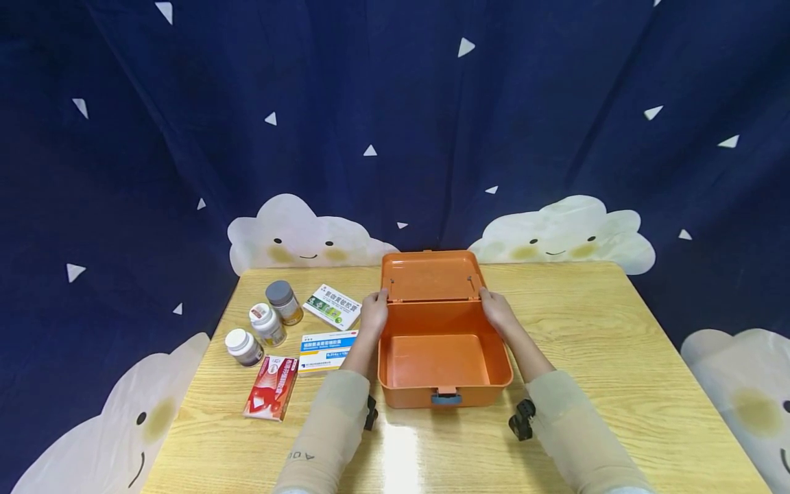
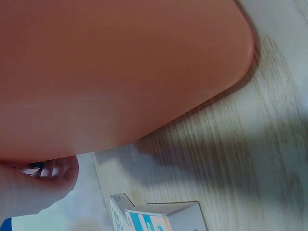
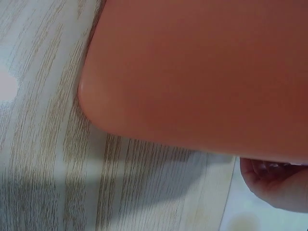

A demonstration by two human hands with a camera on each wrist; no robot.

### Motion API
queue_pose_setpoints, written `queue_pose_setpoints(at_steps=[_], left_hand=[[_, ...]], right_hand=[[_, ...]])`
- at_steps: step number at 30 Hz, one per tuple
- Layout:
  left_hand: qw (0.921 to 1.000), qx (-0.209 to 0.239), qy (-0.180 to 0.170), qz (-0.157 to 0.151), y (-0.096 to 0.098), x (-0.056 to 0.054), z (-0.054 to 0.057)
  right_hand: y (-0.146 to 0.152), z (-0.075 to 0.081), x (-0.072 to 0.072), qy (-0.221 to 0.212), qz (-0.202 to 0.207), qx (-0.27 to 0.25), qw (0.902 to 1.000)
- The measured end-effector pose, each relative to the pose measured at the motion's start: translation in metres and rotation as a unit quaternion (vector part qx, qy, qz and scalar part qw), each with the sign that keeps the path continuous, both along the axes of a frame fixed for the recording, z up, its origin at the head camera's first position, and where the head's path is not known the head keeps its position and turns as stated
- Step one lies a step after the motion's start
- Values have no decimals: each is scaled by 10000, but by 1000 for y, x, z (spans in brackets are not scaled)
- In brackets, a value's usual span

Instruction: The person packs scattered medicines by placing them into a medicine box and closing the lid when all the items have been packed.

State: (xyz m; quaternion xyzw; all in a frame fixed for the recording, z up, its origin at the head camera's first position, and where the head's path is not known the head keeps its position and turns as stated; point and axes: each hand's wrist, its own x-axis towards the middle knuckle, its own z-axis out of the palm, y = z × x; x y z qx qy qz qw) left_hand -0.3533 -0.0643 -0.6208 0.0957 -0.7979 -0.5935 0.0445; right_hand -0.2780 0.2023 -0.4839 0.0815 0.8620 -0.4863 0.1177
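Note:
An orange plastic storage box (image 1: pixel 441 396) stands on the wooden table with its lid (image 1: pixel 432 276) tipped back on the hinge. Its inner floor is visible, and a blue-grey latch (image 1: pixel 446 398) sits at the front. My left hand (image 1: pixel 373 314) grips the left side near the hinge, thumb at the rim. On the opposite side my right hand (image 1: pixel 498 312) holds the box at the matching spot. Both wrist views show curled fingers at the orange wall (image 2: pixel 120 62), partly hidden by it. Wrist straps with black camera mounts (image 1: pixel 523 420) hang below the sleeves.
Left of the box lie a blue-white medicine box (image 1: pixel 317 351), a green-white one (image 1: pixel 333 306) and a red one (image 1: pixel 271 387). Beyond them stand a grey-lidded bottle (image 1: pixel 284 302) and two white-capped bottles (image 1: pixel 267 324). A dark blue cloud-patterned curtain (image 1: pixel 401 123) hangs behind the table.

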Motion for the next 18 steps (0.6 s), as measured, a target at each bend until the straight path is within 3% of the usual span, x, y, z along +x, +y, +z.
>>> queue_pose_setpoints(at_steps=[4, 5, 6, 11, 13, 14, 16, 18], left_hand=[[9996, -136, 197, 150, 5, 19, 28], [9992, -172, 291, 224, 5, 14, 22], [9990, -141, 336, 274, 7, 20, 31], [9991, 379, -150, 129, 15, 63, 107], [9989, 413, -214, 103, 15, 68, 118], [9992, 366, -81, 151, 14, 61, 104], [9992, 304, 185, 165, 9, 35, 58], [9987, 259, 416, 100, 0, -3, -6]], right_hand=[[0, 0, 1, -25, -62, 24, 10000], [-1, 1, 1, -26, -52, 33, 10000], [-1, 1, 1, -25, -41, 38, 10000], [-1, 0, 1, -3, -36, 91, 10000], [-1, 0, 0, 17, -54, 113, 9999], [-1, 0, 1, 31, -51, 125, 9999], [-1, 0, 0, 73, -60, 147, 9998], [-1, -1, 0, 108, -71, 170, 9998]])
